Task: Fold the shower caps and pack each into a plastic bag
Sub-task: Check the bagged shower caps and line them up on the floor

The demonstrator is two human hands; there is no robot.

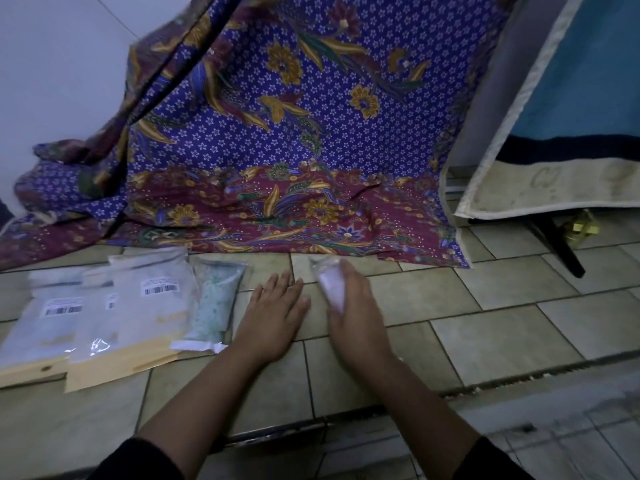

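Well along, by the look of it: one green-dotted packed bag (211, 303) lying flat just left of the left hand (277, 306), further sealed bags (138, 303) stacked beyond it to the left. Right hand (356, 317) closed around a white bagged cap (332, 285) just right of the left hand, itself open, flat on the tiles (502, 327). Barcode labels (161, 289) on the stacked bags, text too blurred to read.

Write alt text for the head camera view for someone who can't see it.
A person's right hand grips a clear plastic bag holding a folded white shower cap over a tiled floor, while the left hand rests flat. Left lie a bagged green-patterned cap and barcoded packets.
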